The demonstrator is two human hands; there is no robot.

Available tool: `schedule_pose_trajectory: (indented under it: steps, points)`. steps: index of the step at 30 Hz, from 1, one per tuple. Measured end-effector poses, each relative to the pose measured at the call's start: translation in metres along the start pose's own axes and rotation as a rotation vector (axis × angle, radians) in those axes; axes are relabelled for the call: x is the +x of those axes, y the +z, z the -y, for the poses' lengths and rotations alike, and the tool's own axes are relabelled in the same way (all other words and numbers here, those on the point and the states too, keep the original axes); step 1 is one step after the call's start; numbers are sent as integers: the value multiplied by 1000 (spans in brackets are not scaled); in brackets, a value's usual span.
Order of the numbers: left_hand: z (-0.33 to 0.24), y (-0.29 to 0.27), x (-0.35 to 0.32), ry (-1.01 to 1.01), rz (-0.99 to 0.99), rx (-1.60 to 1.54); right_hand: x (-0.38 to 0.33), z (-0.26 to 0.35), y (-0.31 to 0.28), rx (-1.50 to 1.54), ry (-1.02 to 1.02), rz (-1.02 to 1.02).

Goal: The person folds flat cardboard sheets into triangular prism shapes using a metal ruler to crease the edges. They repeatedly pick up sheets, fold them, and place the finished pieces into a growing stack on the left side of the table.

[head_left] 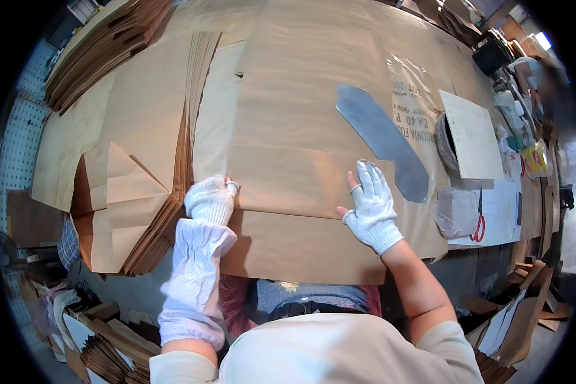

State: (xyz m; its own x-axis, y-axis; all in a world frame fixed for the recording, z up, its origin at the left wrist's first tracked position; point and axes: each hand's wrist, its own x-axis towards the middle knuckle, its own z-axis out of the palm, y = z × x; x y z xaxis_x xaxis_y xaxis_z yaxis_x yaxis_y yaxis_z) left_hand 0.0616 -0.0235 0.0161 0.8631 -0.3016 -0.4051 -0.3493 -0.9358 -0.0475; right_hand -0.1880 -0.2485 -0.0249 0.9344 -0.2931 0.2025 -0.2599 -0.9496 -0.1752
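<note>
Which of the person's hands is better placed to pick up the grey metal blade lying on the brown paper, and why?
The right hand, probably. It lies flat on the folded brown paper, fingertips just beside the grey metal blade. The left hand presses the fold's far left edge, well away.

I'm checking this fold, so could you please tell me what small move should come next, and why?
Probably slide the right hand leftward along the fold of the brown paper sheet to crease it: the flap is already turned over, and both the right hand and left hand are pressing it flat.
</note>
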Motion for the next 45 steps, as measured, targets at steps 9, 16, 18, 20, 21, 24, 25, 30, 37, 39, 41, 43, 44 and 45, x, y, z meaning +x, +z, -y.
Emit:
schedule_pose_trajectory:
  steps: [9,16,18,20,21,24,25,30,37,39,41,43,44,45]
  points:
    - [-73,10,-14,1486,-395,-418,71,54,35,131,-170,148]
    - [31,40,1,897,-485,-190,-14,-22,-12,50,118,-48]
    - [28,41,-3,890,-526,-132,-17,-27,-13,200,133,-46]
    - [12,31,2,904,-590,-113,-15,-37,-9,301,119,-106]
    - [-14,8,-4,924,-606,-130,-23,-44,-3,330,111,-144]
    - [-55,-40,-3,805,-277,-220,-34,-37,-4,339,71,-212]
    - [-64,-56,-5,728,-114,-250,-33,-36,-6,333,49,-234]
    - [-31,-73,-49,1015,-435,-349,-33,12,-61,255,-72,-183]
    - [-26,-76,-70,983,-469,-305,35,78,-76,250,-154,-253]
    - [-37,-82,-50,889,-319,-135,31,81,-79,288,-251,-292]
    - [-51,-80,-27,812,-436,34,11,88,-69,407,-377,-356]
    - [-75,-59,-6,777,-806,199,-12,111,-71,412,-327,-351]
    - [-81,-51,-5,799,-935,296,-19,114,-72,425,-356,-274]
    - [-88,-42,-3,827,-1060,388,-25,113,-73,436,-375,-193]
